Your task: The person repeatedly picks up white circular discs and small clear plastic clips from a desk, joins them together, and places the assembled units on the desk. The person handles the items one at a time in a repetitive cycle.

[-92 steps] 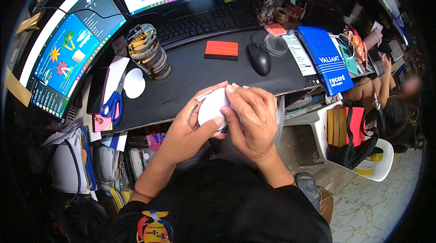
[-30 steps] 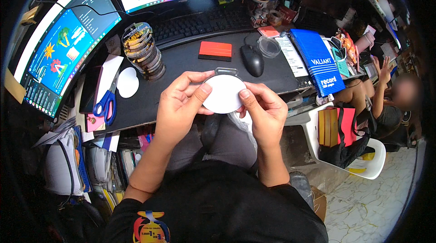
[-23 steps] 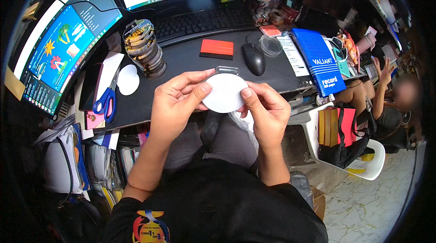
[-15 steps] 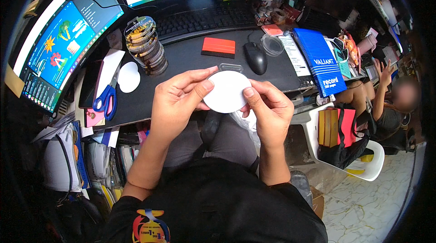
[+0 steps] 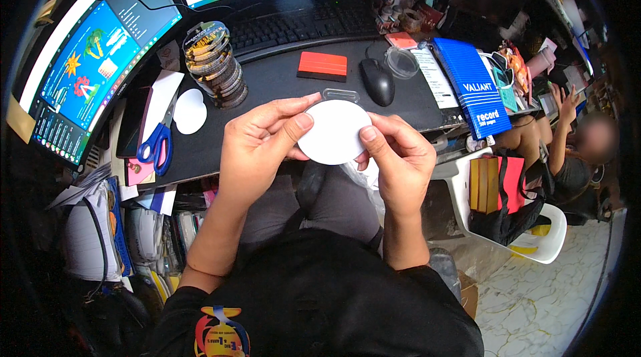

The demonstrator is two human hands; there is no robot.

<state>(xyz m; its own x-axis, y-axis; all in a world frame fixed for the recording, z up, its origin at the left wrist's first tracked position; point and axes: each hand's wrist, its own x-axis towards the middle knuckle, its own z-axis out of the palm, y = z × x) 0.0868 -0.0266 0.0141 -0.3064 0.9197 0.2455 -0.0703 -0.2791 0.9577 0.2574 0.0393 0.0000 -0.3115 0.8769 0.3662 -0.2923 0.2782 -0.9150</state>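
The person sits with both forearms reaching forward from the black sleeves, angling inward so that the two bare hands meet in front of the body, over the lap. Between them they hold a flat, smooth white round disc (image 5: 334,132) with a clear, see-through slotted tab (image 5: 340,95) at its far edge; its white face is turned up.

The left hand (image 5: 256,145) is clamped on the disc's left edge: its thumb lies on the rim, pointing inward, and the index finger stretches past it toward the tab. The other fingers curl under, their tips partly hidden. The right hand (image 5: 404,159) pinches the opposite edge, thumb pressed on the rim and slanting up to the left, fingers bent behind; I can't tell just where those tips rest. Both wrists look fairly straight, in line with the forearms.

Beyond the grip, on the black desk (image 5: 267,90), lies a red rectangular card with a black edge (image 5: 322,65), and right of that a black computer mouse (image 5: 377,82). Farther to the left of the grip stands a tall stack of round printed pieces (image 5: 217,67), with white paper rounds (image 5: 190,111) and blue-handled scissors (image 5: 157,147) nearer the left hand.
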